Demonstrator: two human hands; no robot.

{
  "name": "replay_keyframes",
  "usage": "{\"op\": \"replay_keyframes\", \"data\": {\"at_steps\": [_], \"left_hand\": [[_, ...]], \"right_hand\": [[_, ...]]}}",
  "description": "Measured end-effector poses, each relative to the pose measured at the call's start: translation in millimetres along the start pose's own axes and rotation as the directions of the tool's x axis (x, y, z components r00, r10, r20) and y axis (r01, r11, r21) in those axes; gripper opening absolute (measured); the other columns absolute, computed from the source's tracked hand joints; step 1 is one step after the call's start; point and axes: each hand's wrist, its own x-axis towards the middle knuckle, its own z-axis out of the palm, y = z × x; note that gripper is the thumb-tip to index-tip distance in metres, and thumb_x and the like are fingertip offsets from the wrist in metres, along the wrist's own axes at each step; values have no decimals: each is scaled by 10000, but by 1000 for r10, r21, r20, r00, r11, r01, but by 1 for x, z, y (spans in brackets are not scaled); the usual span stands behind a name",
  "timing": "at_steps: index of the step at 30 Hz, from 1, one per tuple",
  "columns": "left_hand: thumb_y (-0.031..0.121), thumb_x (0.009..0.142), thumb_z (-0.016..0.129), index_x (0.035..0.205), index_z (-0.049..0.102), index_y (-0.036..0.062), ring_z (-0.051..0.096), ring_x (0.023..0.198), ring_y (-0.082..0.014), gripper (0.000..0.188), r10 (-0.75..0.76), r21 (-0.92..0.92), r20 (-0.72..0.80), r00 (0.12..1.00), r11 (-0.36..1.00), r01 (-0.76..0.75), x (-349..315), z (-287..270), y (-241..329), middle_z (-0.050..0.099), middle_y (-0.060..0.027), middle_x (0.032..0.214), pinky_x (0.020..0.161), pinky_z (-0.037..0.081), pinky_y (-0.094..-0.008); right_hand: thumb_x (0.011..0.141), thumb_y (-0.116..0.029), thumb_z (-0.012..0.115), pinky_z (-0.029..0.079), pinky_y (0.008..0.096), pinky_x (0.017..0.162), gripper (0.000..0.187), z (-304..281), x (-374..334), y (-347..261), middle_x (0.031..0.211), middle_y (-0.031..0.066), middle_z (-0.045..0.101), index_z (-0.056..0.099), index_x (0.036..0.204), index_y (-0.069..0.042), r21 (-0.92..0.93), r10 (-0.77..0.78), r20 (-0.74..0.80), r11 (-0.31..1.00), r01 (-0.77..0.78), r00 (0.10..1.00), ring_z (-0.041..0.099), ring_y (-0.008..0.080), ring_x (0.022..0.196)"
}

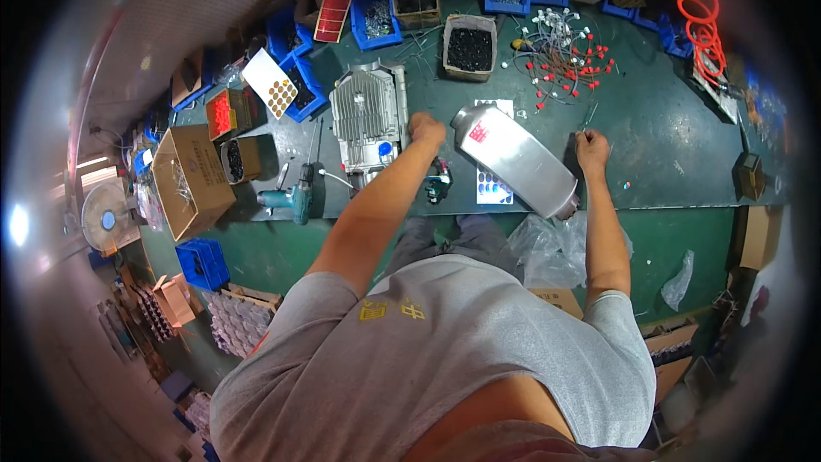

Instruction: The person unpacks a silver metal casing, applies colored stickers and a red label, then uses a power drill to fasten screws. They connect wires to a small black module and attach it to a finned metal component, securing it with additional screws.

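On the green bench lies a finned metal housing (368,111), with a blue round cap (385,149) near its front end. My left hand (428,130) is closed at the housing's right side; what its fingers hold, if anything, is hidden. To the right, a smooth silver metal cover (517,158) with a red mark lies slanted, partly over a white sticker sheet (493,188). My right hand (592,150) is closed just right of this cover, apart from it. A thin pale strip (590,115) shows at its fingertips, too small to name.
Left of the housing lies a teal power drill (295,197) beside a cardboard box (192,180). Behind stand blue bins (376,17) and a box of black screws (470,47). Wires with red and white connectors (564,56) lie far right, near a coiled orange hose (703,34).
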Motion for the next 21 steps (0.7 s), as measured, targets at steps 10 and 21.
{"op": "replay_keyframes", "data": {"at_steps": [10, 21], "left_hand": [[210, 929, 731, 1053, 625, 11, 554, 573, -248, 257, -308, -412, 78, 948, 856, 312, 61, 45, -23, 615, -93, 792, 708, 628, -490], [187, 966, 688, 1241, 612, -91, 699, 996, -377, 398, -307, -380, 196, 931, 852, 361, 84, 48, -20, 623, -271, 1262, 622, 663, -460]], "right_hand": [[849, -267, 748, 550, 492, 781, 253, 1, -15, 34, 859, 232, 715, 737, 906, -20, -37, 42, -96, 998, -46, 994, 697, 435, 841], [817, -289, 811, 560, 496, 768, 279, -10, 14, 2, 887, 198, 737, 742, 940, -48, -47, 188, -99, 980, -193, 977, 713, 410, 866]]}}
